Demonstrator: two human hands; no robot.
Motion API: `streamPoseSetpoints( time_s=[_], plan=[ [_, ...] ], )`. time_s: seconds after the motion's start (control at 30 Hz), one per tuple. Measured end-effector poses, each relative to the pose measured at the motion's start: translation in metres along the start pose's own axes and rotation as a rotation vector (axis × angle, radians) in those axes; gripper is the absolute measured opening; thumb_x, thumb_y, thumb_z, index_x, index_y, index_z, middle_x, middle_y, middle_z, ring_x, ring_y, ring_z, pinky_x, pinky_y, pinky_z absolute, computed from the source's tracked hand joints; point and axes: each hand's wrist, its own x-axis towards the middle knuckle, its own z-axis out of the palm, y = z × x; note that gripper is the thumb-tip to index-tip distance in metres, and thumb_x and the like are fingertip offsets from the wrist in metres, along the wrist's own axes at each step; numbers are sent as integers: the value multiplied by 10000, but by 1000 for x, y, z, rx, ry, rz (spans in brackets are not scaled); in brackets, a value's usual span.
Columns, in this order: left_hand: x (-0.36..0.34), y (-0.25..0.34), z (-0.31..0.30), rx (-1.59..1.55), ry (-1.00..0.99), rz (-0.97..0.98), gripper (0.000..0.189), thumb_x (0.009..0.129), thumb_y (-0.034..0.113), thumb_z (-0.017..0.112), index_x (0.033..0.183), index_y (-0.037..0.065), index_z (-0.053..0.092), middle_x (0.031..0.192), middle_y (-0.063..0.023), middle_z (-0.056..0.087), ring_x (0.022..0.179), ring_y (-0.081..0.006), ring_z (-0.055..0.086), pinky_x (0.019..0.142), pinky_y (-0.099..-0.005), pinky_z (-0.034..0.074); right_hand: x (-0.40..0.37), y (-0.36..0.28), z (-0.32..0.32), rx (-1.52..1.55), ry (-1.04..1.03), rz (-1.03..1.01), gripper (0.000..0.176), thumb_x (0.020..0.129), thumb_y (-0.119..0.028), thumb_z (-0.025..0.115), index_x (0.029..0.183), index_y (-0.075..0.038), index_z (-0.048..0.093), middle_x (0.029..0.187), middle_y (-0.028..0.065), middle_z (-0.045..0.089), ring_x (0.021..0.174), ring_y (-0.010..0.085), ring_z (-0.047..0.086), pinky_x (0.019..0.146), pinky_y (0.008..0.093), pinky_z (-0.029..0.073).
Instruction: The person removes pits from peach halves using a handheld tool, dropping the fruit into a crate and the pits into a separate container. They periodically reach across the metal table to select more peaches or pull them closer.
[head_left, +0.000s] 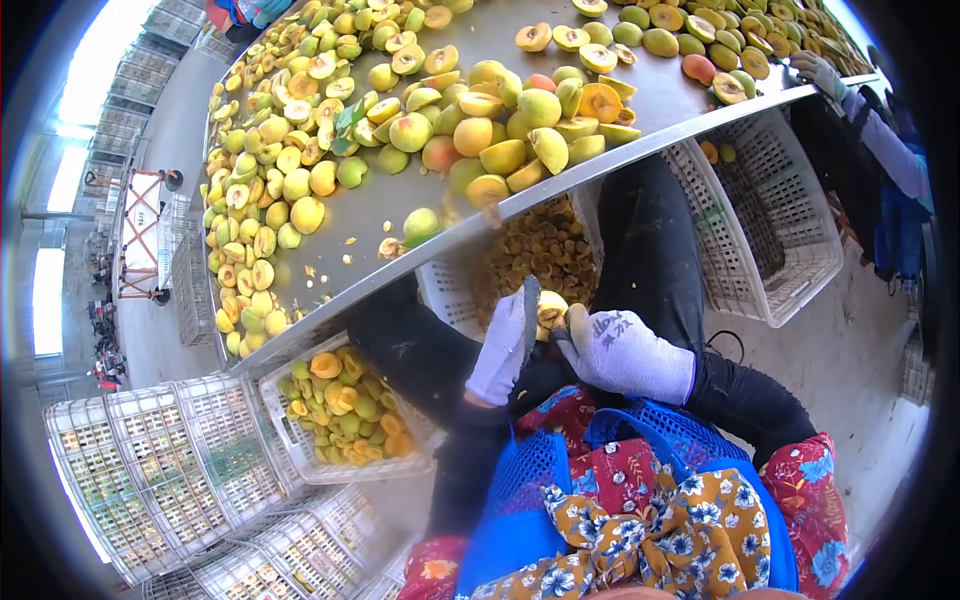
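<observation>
A pale yellow peach (551, 311) with its flesh bared is held between my hands, over a white crate (450, 300) of brownish fruit pieces. My left hand (507, 342), in a white glove with grey coated fingers, is closed on the peach from the left. My right hand (618, 350), gloved the same way, has its fingers curled against the fruit's right side. Whatever else is in the right hand's grip is hidden. Just beyond, halved peaches (500, 155) are heaped along the edge of the metal table (365, 225).
At lower left stands a crate of halved peaches (350, 405), beside stacked white crates (165, 460). To the right, a tilted white crate (765, 215) holds a few fruits. A co-worker's gloved hand (820, 75) rests at the table's far right edge. A cart (140, 235) stands at left.
</observation>
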Motion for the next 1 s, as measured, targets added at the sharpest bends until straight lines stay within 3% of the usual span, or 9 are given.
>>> streamPoseSetpoints(
  time_s=[0.1,0.13,0.17,0.23,0.33,0.43,0.53,0.73,1.0],
  plan=[
    [-7,10,-4,-565,111,-253,362,1037,418,404,1027,94,567,724,25,558,467,-47,495,372,-168,341,2,2,4,117,51,-21,337,963,-306,544,956,31,530,664,228,606,547,358,613,488,450,470],
    [-16,8,-12,-560,178,-190,385,1019,416,443,1075,58,571,810,-19,594,507,-77,535,390,-183,380,8,15,16,275,121,-95,327,968,-315,543,968,12,533,655,204,613,495,311,604,443,413,458],
    [-22,-10,-26,78,349,209,406,1012,411,454,1134,39,561,858,-50,603,566,-105,568,426,-206,420,12,27,22,433,190,-171,316,973,-323,542,981,-6,536,646,180,619,444,263,595,398,375,446],
    [-55,-30,-64,696,606,283,452,997,378,479,1254,8,521,965,-124,620,724,-201,626,561,-295,499,13,18,-7,1134,-192,253,308,982,-350,543,1008,-44,548,636,119,603,407,179,545,363,304,396],
    [-94,15,-97,960,997,-527,483,976,325,508,1327,-6,492,1091,-217,632,1011,-385,611,851,-468,498,19,27,-7,1652,-437,490,304,992,-372,540,1047,-73,551,631,26,553,392,70,451,343,198,331],
    [-88,12,-128,1349,1149,-433,479,943,335,540,1304,22,516,1147,-295,575,1100,-434,557,948,-469,452,29,39,3,1936,-626,532,296,990,-340,549,1076,-57,541,663,37,555,391,62,435,335,178,339],
    [-20,37,-134,1142,992,-70,495,924,360,568,1277,14,549,1185,-306,576,1143,-428,550,966,-478,441,33,34,-1,1818,-570,551,292,999,-333,532,1087,-55,549,666,34,554,400,58,444,339,178,342],
    [95,60,-137,1191,286,-174,566,872,462,606,1194,-1,561,1045,-203,658,975,-316,654,820,-438,513,26,25,-20,1604,-379,442,296,998,-372,527,1005,-76,547,651,19,543,406,47,452,358,172,333],
    [47,28,-108,-917,150,100,482,906,313,529,1271,-1,515,1074,-178,662,816,-236,679,629,-267,580,21,11,-28,926,-26,106,203,975,-239,565,979,-40,525,661,87,592,544,218,599,488,349,432]
  ],
)
